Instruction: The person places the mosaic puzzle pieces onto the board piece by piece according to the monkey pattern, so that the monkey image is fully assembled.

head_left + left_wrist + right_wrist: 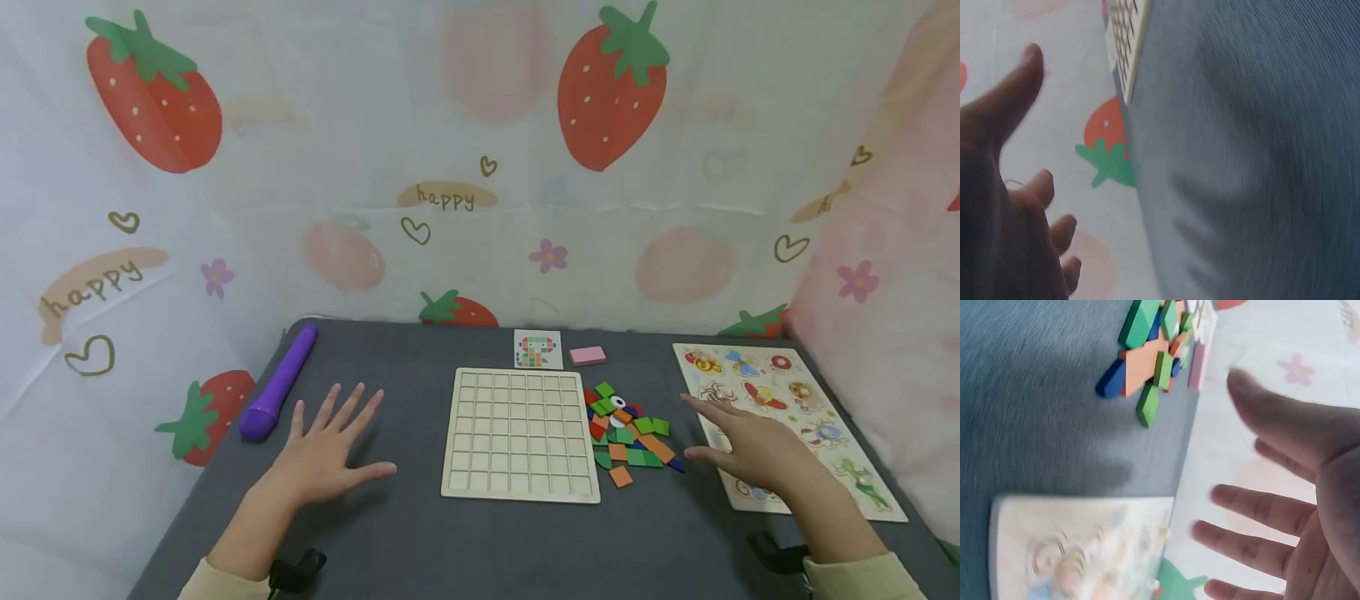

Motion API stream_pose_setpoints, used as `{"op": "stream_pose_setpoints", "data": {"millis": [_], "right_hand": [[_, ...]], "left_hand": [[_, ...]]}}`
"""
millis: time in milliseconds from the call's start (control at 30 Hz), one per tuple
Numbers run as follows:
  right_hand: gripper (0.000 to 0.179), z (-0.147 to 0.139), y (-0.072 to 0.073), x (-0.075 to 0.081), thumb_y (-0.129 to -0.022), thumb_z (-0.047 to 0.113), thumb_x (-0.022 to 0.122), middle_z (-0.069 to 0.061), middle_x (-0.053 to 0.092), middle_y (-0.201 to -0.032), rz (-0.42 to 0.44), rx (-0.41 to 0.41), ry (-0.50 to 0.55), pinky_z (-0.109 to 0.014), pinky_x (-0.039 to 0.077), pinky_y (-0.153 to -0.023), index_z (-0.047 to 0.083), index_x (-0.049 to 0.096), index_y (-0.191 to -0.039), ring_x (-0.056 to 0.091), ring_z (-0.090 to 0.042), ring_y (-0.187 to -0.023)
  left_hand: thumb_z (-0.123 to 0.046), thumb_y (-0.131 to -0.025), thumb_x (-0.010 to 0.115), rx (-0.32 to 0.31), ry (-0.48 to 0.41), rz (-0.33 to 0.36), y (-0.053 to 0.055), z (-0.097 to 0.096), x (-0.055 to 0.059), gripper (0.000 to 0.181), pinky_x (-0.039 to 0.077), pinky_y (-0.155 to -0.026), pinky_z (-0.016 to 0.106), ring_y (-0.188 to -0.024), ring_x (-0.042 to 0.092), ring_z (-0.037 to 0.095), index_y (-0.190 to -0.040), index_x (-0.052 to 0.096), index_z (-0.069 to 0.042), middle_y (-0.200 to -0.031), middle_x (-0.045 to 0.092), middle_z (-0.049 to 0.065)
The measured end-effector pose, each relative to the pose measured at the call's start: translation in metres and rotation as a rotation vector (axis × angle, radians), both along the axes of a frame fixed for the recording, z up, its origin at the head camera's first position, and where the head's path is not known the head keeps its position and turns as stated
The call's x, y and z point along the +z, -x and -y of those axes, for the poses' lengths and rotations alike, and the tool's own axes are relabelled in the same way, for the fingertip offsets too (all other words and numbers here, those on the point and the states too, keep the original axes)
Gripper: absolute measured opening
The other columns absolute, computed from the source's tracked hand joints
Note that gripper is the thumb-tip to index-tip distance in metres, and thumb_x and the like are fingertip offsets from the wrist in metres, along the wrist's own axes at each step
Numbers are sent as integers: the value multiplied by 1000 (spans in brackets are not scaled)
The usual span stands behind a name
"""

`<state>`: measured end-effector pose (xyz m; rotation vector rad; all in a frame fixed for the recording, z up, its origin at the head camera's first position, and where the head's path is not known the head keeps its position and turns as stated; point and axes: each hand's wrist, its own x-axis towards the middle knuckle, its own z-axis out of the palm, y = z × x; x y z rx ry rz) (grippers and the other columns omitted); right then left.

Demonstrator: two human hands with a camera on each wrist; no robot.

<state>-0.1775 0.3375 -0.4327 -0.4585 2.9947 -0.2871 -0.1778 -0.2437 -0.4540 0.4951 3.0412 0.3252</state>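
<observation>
Two hands (321, 467) (759, 447), gridded board (521, 435), "happy" cloth (446, 197)

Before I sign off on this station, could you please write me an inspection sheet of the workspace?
Surface: dark grey table, in view beneath everything.
Job's things: grid board lying flat; coloured tiles in a loose heap along its right side; picture board further right.
Clutter: purple stick at the far left; small picture card and pink block behind the grid board.
Hands: left hand and right hand raised, fingers extended, holding nothing.
Cables: nothing seen on the table.
Surroundings: strawberry-print cloth behind the table.
</observation>
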Motion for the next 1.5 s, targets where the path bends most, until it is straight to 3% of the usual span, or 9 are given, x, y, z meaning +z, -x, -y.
{"op": "stream_pose_setpoints", "data": {"millis": [100,200,367,533,867,1067,1233,1333,1500], "right_hand": [[68,3,6,-10,-89,46,74,-22,70,-119,37,-3,67,-47,55,-67,7,56,-142,70,-32,-89],[49,7,13,-21,-88,35,78,-8,73,-99,85,-6,151,-46,57,-72,3,66,-124,68,-26,-86],[28,12,19,-34,-86,26,81,-2,70,-88,169,-73,211,-39,55,-69,5,71,-101,63,-17,-78],[20,15,15,-37,-85,25,82,-1,67,-79,205,-142,204,-35,48,-63,7,72,-87,57,-15,-71],[12,26,10,-37,-87,21,79,1,64,-75,180,-175,163,-32,44,-58,12,72,-83,54,-15,-67],[15,28,11,-36,-89,23,78,1,61,-73,174,-171,140,-32,41,-56,12,70,-82,52,-16,-65],[16,27,11,-33,-90,21,76,-1,58,-73,167,-159,167,-32,40,-56,10,66,-83,51,-16,-64],[14,29,11,-28,-92,18,74,-1,60,-75,144,-141,213,-32,42,-57,5,67,-94,52,-15,-65],[26,38,15,-23,-95,15,70,-1,66,-81,81,-107,288,-31,44,-59,2,70,-117,53,-14,-65]], "left_hand": [[-76,-87,56,-38,-92,65,7,-7,-8,97,-4,-115,76,-157,3,40,-164,13,-34,-171,14,6],[-73,-88,57,-65,-177,132,16,-15,-17,96,-2,-116,75,-157,2,39,-164,11,-35,-170,14,7],[-68,-91,59,-91,-290,185,35,-33,-28,96,-1,-119,72,-157,2,40,-164,11,-29,-170,15,10],[-65,-92,60,-128,-312,218,49,-55,-35,95,-1,-119,71,-156,1,42,-164,14,-24,-170,15,12],[-55,-90,69,-82,-358,245,61,-81,-45,88,-1,-119,72,-156,1,43,-161,29,-22,-169,17,14],[-51,-92,70,-48,-346,261,65,-87,-58,80,-4,-120,69,-157,2,38,-158,37,-23,-169,20,11],[-48,-92,70,-45,-352,274,64,-85,-60,78,-7,-121,66,-157,0,38,-159,36,-23,-169,20,11],[-46,-93,70,-50,-372,279,62,-85,-60,78,-8,-122,65,-157,-1,37,-159,36,-22,-169,19,11],[-44,-94,70,-54,-383,281,62,-85,-61,78,-10,-121,64,-157,-2,36,-159,35,-22,-169,17,10]]}}
